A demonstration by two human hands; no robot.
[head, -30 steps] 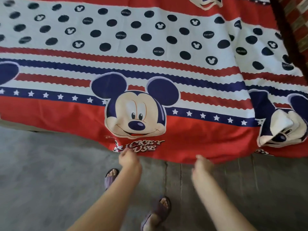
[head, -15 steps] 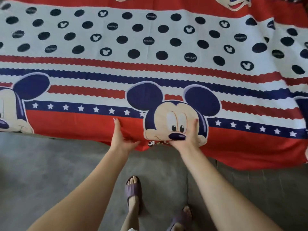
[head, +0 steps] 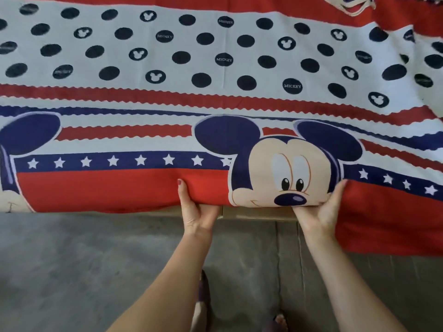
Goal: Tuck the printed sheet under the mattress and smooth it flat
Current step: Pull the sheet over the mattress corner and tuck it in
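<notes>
Gripping the near edge of the mattress (head: 259, 210), both hands clamp the printed sheet (head: 215, 97) against it. Left hand (head: 195, 212): thumb on top, fingers curled beneath. Right hand (head: 321, 212): same hold, apparently. Sheet covers the bed; right portion hangs loose toward the concrete floor (head: 72, 271).

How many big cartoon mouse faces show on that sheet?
3: one whole face between the hands, one partly cut off at the left edge, one partly visible at the top right. More may be out of view.
</notes>
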